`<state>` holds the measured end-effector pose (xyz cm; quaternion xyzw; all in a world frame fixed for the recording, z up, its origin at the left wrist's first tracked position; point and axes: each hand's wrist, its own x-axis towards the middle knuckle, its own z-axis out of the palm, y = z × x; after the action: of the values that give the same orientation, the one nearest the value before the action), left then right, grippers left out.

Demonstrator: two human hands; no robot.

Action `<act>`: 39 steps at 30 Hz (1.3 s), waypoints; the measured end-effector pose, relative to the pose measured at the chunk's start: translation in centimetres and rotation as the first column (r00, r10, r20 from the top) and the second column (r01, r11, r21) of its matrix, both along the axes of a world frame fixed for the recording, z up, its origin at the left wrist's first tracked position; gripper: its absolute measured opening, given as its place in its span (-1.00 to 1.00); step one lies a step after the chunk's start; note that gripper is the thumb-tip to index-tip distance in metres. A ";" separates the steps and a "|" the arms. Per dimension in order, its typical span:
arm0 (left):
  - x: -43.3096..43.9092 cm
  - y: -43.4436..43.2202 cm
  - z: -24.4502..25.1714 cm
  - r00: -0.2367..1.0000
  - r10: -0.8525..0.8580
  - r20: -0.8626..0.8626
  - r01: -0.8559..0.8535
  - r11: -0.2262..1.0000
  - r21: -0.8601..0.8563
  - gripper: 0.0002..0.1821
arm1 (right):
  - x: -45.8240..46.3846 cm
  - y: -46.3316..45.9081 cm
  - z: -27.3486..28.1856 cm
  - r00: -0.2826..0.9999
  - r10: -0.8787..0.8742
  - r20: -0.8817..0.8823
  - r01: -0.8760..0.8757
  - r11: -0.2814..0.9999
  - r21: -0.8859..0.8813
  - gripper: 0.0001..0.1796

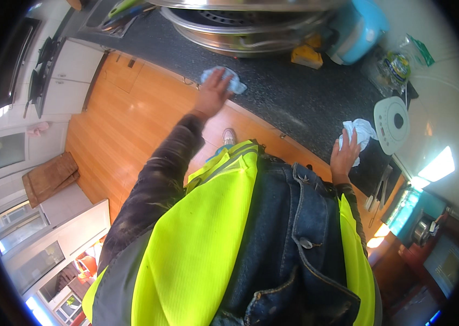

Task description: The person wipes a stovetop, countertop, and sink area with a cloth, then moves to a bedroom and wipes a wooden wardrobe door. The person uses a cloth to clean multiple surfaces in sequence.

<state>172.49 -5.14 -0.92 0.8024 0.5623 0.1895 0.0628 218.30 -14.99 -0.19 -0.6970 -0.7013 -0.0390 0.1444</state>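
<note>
My left hand [214,93] lies palm down with its fingers over a light blue cloth [235,83], pressing it onto the dark speckled countertop [278,93] near the front edge. Farther right, my right hand [345,157] holds a crumpled white-blue cloth [363,130], its fingers spread across it. That cloth rests on the counter beside a white induction cooker [392,126] that leans against the wall. The palms and the cloth beneath them are hidden.
A large stainless steel steamer [237,45] stands on the counter, with a yellow box [306,56] and a blue appliance [357,34] to its right. Plastic bags [390,69] lie by the wall. Kitchen utensils [380,189] lie at the right end. Cabinets [72,61] stand across the wooden floor [123,106].
</note>
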 end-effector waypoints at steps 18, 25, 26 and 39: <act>-15.3 11.2 -4.2 0.975 0.217 -0.050 -0.204 0.960 0.189 -0.45 | -4.6 2.4 -1.2 0.971 -0.238 0.014 0.234 0.964 0.127 -0.58; -15.3 11.3 -4.0 0.974 0.220 -0.049 -0.213 0.971 0.113 -0.42 | -3.3 8.9 -2.2 0.894 -0.447 -0.020 0.447 0.891 0.079 -0.62; -15.4 11.4 -3.9 0.974 0.219 -0.057 -0.212 0.971 0.109 -0.42 | -6.7 10.1 -1.9 0.938 -0.332 -0.098 0.337 0.941 0.042 -0.62; -7.5 7.6 1.8 0.938 -0.344 -0.026 0.345 0.939 0.008 -0.53 | -14.3 5.0 1.6 0.990 0.083 -0.110 -0.102 0.979 -0.179 -0.66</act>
<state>165.04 2.46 0.84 0.8911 0.4128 0.1695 0.0831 204.05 -10.04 1.37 -0.6751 -0.7252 0.0685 0.1164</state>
